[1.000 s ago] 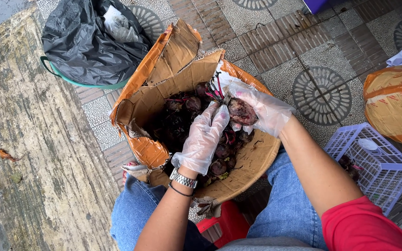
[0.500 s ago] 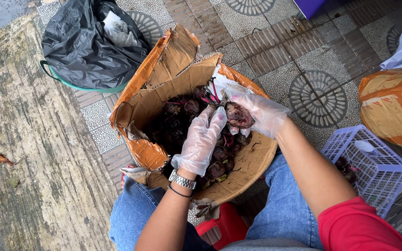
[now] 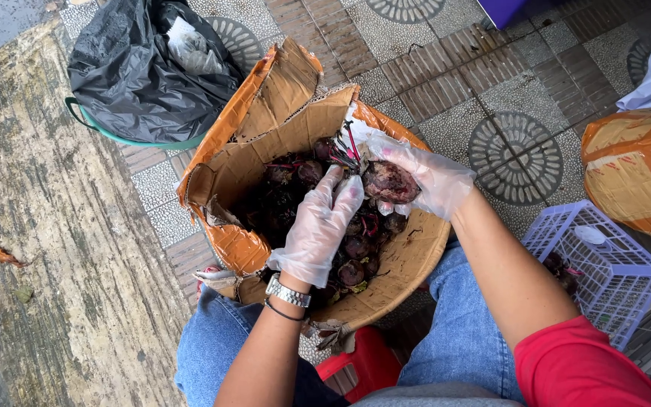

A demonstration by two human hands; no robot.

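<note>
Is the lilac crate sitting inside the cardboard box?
No. The lilac crate stands on the paved ground to the right of the cardboard box, beside the person's leg, apart from it.
</note>
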